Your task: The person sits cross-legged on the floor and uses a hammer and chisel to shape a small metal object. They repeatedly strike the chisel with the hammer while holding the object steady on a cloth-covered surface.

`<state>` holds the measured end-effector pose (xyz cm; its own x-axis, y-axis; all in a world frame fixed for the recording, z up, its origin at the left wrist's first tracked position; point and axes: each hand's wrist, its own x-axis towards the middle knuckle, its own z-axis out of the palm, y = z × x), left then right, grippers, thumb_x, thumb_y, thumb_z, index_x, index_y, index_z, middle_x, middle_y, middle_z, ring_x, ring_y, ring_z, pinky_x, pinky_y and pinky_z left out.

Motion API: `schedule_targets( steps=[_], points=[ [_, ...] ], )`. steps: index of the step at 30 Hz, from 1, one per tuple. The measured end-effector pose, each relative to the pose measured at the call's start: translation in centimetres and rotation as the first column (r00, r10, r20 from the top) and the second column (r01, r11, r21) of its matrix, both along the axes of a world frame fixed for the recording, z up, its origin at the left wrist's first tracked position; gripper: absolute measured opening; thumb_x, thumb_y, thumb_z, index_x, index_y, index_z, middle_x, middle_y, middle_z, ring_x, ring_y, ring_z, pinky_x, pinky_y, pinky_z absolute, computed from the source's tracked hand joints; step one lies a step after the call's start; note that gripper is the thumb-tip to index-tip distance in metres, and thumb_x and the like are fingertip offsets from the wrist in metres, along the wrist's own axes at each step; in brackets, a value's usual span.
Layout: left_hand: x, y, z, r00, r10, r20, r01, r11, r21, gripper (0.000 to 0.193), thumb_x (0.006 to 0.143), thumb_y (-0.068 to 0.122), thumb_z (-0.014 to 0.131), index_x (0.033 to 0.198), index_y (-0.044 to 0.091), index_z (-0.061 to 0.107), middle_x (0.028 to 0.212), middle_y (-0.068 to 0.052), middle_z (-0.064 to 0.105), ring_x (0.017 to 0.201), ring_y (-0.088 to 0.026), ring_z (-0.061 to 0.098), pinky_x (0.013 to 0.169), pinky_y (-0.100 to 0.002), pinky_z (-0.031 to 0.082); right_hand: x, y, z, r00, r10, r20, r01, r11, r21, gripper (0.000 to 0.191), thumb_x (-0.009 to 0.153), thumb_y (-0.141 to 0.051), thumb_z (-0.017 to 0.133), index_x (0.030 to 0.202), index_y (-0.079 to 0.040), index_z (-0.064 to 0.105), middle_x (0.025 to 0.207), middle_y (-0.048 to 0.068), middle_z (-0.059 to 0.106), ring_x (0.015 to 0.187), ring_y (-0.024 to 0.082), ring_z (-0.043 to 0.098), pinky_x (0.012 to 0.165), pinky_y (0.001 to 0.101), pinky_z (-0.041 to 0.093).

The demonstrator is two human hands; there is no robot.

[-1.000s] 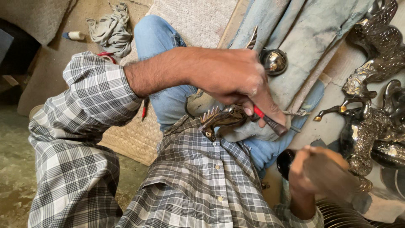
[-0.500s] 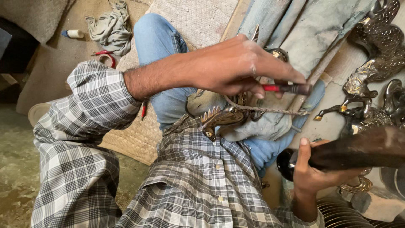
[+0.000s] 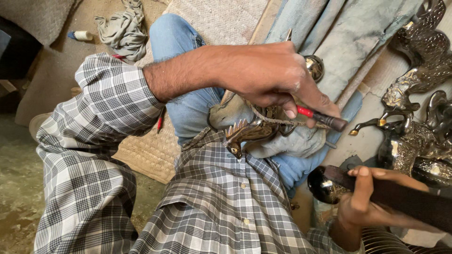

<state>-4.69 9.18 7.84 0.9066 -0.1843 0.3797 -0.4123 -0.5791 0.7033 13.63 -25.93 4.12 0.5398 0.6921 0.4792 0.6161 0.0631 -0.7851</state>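
In the head view the left hand (image 3: 278, 75) reaches across the lap, its fingers curled together and clamped on a small tool with a red and dark handle (image 3: 320, 117), whose dark end points right. Just below that hand a brass horse figurine (image 3: 252, 131) lies on its side on a grey cloth pad (image 3: 292, 141) over the person's thigh; its spiked mane and head point down toward the checked shirt (image 3: 226, 197). The tool sits just above the figurine's body, and whether its tip touches the metal is hidden by the hand.

At the lower right the right hand (image 3: 367, 202) is wrapped around a dark wooden mallet (image 3: 400, 195), thumb upright against its side, fingers closed on the wood. The mallet runs off the right edge. Just beside it, to the left, lies a round dark metal piece (image 3: 325, 188).

Along the right edge stand several silver-toned horse statues (image 3: 414, 108) on a pale floor. A small round metal ball (image 3: 314, 67) shows behind the left hand. Near the upper left corner a crumpled grey rag (image 3: 123, 28) and a small white tube with a blue cap (image 3: 81, 35) lie on the ground beside a woven mat (image 3: 146, 150).
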Motion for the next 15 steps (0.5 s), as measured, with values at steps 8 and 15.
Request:
schedule_targets(
  steps=[8,15],
  points=[
    [0.1,0.5,0.2,0.997,-0.061,-0.041,0.061,0.998,-0.016,0.040,0.092,0.028,0.073,0.130,0.014,0.073,0.069,-0.006,0.073,0.050,-0.020,0.062,0.047,-0.039,0.044,0.2,1.7,0.1,0.806,0.077,0.586,0.131,0.944,-0.303,0.062,0.081,0.003,0.082,0.130,-0.004,0.045,0.089,0.019,0.066,0.080,0.028,0.067,0.073,0.0369,0.057],
    [-1.3,0.3,-0.7,0.990,0.074,0.119,-0.079,0.996,0.035,0.021,0.092,0.025,0.077,0.108,0.011,0.080,0.081,-0.007,0.077,0.067,-0.022,0.071,0.052,-0.042,0.048,0.5,2.9,0.2,0.962,0.008,0.273,0.115,0.895,-0.432,0.044,0.093,0.010,0.077,0.130,0.008,0.053,0.098,0.015,0.068,0.082,0.021,0.068,0.078,0.0294,0.056]
  ],
)
